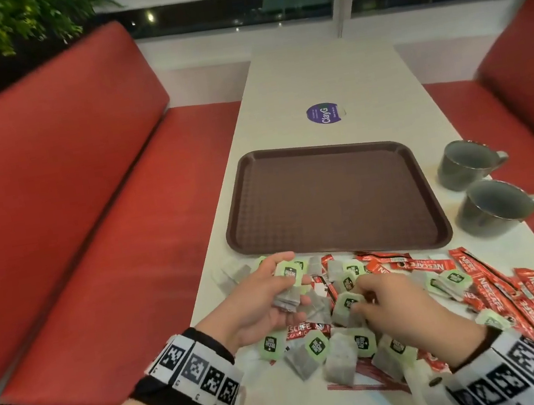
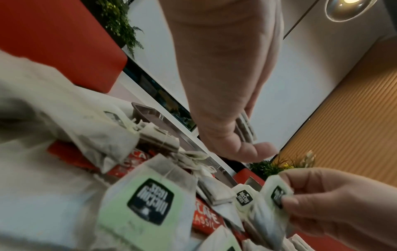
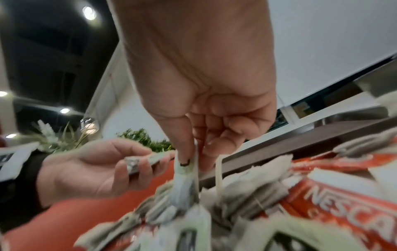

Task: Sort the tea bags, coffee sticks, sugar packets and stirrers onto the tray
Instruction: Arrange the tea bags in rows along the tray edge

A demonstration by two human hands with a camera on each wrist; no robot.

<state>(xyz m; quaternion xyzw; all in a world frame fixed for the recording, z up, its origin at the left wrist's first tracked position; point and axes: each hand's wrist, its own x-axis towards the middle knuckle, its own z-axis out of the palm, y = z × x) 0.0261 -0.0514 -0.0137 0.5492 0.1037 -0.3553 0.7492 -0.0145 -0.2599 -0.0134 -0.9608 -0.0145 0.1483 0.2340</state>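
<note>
A brown tray point(image 1: 328, 155) lies bare in the middle of the table. In front of it sits a heap of green-tagged tea bags point(image 1: 318, 347) mixed with red coffee sticks point(image 1: 500, 288). My left hand point(image 1: 266, 303) grips a small stack of tea bags point(image 1: 287, 280) above the heap's left side; the stack point(image 3: 137, 163) also shows in the right wrist view. My right hand point(image 1: 388, 302) pinches one tea bag point(image 1: 348, 306) by its green tag point(image 3: 185, 164) at the heap's middle, seen too as a tea bag point(image 2: 277, 195) in the left wrist view.
Two grey mugs point(image 1: 468, 165) point(image 1: 495, 206) stand right of the tray near the table edge. A purple sticker point(image 1: 323, 113) lies beyond the tray. Red bench seats point(image 1: 84, 195) run along both sides. Thin dark red stirrers point(image 1: 364, 378) lie under the nearest tea bags.
</note>
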